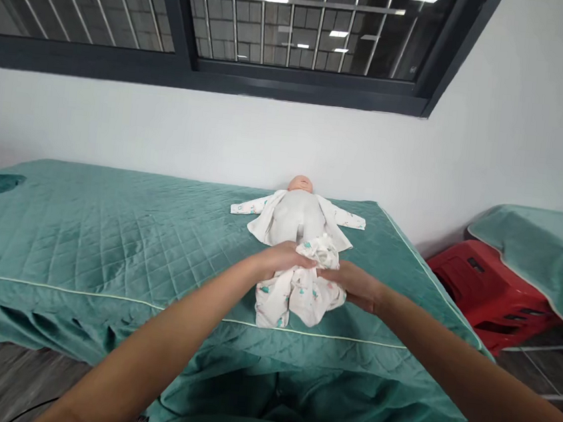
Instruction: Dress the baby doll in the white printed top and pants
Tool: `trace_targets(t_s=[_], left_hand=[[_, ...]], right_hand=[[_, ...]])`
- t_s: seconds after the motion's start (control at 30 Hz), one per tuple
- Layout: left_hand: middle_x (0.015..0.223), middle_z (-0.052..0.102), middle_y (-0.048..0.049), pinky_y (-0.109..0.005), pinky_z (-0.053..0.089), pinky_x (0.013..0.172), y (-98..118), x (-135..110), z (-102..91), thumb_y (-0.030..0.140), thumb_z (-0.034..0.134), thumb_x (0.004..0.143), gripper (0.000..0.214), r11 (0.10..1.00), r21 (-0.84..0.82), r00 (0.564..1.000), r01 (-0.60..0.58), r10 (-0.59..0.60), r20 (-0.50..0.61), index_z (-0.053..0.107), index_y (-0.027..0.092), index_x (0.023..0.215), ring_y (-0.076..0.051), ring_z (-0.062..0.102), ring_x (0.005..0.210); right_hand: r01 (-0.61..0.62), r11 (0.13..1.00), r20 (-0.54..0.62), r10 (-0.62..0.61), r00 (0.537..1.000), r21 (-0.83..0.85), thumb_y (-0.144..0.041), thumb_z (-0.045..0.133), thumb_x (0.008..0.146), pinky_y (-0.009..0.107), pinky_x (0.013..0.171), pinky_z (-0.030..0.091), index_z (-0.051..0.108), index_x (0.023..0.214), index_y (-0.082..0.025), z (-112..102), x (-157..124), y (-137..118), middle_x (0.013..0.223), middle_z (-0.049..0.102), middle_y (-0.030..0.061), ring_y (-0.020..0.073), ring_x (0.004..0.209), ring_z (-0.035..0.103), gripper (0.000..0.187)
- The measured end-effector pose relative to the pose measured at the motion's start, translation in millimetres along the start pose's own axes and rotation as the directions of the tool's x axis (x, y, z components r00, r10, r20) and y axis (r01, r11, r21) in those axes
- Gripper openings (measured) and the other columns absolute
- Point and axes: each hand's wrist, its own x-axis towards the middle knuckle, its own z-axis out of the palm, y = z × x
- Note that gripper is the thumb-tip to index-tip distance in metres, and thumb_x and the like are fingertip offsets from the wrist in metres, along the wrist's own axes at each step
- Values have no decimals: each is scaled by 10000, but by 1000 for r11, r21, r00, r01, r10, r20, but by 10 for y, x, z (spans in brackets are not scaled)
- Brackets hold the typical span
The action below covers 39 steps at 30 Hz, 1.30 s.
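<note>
Face up on bed [108, 233]: doll [297, 216], head toward wall, feet toward camera. Open jacket [262, 226] spread flat either side of doll's torso.

Bunched over doll's lower half: pants [297, 300], white with small print, legs trailing from doll toward near bed edge.

At doll's waist, on its left-of-frame side: left hand [284, 259], back up, fingers [306, 262] curled together and clamped on gathered top of pants. Fabric right under fingertips, bulging just past them toward doll's belly.

Opposite side of doll's waist: right hand [357, 286], fingers [335, 278] closed on pants, tips buried in folds. Fingertips of both hands nearly meeting over doll's middle, pants pinched between and below.

Right of doll, off bed: red stool [484, 293], second bed [533, 251]. Above doll on wall: barred window [300, 32].
</note>
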Motion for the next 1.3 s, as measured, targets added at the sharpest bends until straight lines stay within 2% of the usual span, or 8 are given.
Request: trace_targets(t_s=[0.1,0.17,0.3,0.53,0.63,0.77,1.0,1.3], left_hand=[[1134,761,-91,-310,532,861,-21,98,122,292,648,854,240,801,595,993,-70,115,-38,735,165,1039,-266,702,1061],[1164,745,-128,-320,520,872,-35,155,189,289,598,882,248,664,745,990,-63,135,-36,728,157,1047,-283,691,1093],[1175,714,-225,-349,517,842,-56,230,258,248,550,888,294,600,800,996,-13,82,-46,690,103,1102,-318,694,1079],[1183,728,-164,-315,505,858,-21,189,209,288,542,917,291,597,800,999,-51,35,37,688,134,1115,-283,687,1086],[1177,739,-101,-303,503,891,-62,126,132,326,585,904,293,735,673,996,-86,58,65,698,167,1122,-262,671,1105],[1102,750,-74,-306,524,839,-196,42,56,408,662,870,321,990,120,992,-72,59,107,710,180,1091,-236,685,1004],[999,731,-79,-285,537,764,-321,73,62,329,884,666,513,826,-564,998,-17,52,46,679,156,1103,-174,684,818],[997,697,-42,-297,543,750,-287,273,-25,269,852,675,504,825,-544,988,-153,126,-86,625,170,1115,-170,668,804]], right_hand=[[50,989,-150,-71,986,-136,-373,777,721,415,810,594,750,986,-164,17,87,357,957,781,106,289,895,729,339],[75,948,-243,-155,958,-308,-379,701,757,445,850,574,754,951,-174,49,136,504,931,778,93,314,931,712,287],[79,902,-301,-222,928,-424,-398,602,811,471,948,529,747,1002,-175,88,195,618,1060,767,107,334,1044,677,327],[149,882,-360,-329,873,-446,-471,554,839,431,929,535,697,1208,-173,52,238,833,1180,742,100,319,1087,675,495],[187,900,-404,-352,844,-394,-504,591,826,436,954,523,687,1235,-176,55,235,910,1212,732,100,320,1140,655,533],[314,937,-466,-350,813,-156,-518,688,787,422,965,528,671,1243,-204,90,222,908,1242,721,94,298,1164,647,554],[414,898,-447,-314,838,146,-506,745,750,413,895,575,675,1162,-267,208,232,619,1183,738,70,310,1128,669,481],[517,854,-543,-408,734,57,-443,745,723,409,946,541,662,996,-228,40,614,496,1149,735,70,292,1122,656,357]])
